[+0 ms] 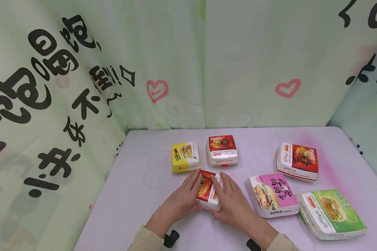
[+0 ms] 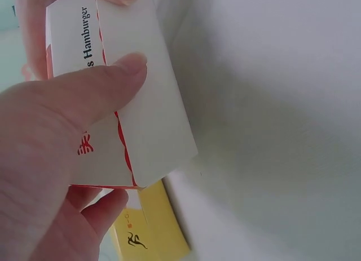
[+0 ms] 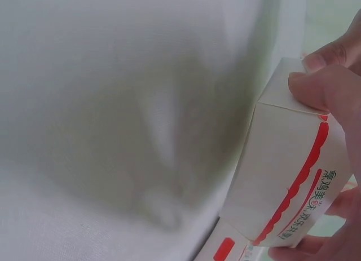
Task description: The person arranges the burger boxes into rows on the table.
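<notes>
Both hands hold a small red-and-white hamburger box [image 1: 206, 188] near the front middle of the table. My left hand [image 1: 183, 195] grips its left side, and in the left wrist view the thumb [image 2: 121, 75] presses on the white side wall under the word "Hamburger". From the right, my right hand [image 1: 234, 205] grips the same box, its thumb [image 3: 310, 89] at a white corner in the right wrist view. The lid shows a burger picture and stays closed. Just behind it sit a yellow-and-white burger box [image 1: 186, 157] and another red-and-white burger box [image 1: 222, 150].
On the right of the pale lilac table [image 1: 138, 195] stand a third red-and-white box [image 1: 297, 161], a pink burger box [image 1: 272, 196] and a larger green one [image 1: 332, 214], close together. A pale green curtain [image 1: 238, 62] with black lettering and hearts hangs around the table.
</notes>
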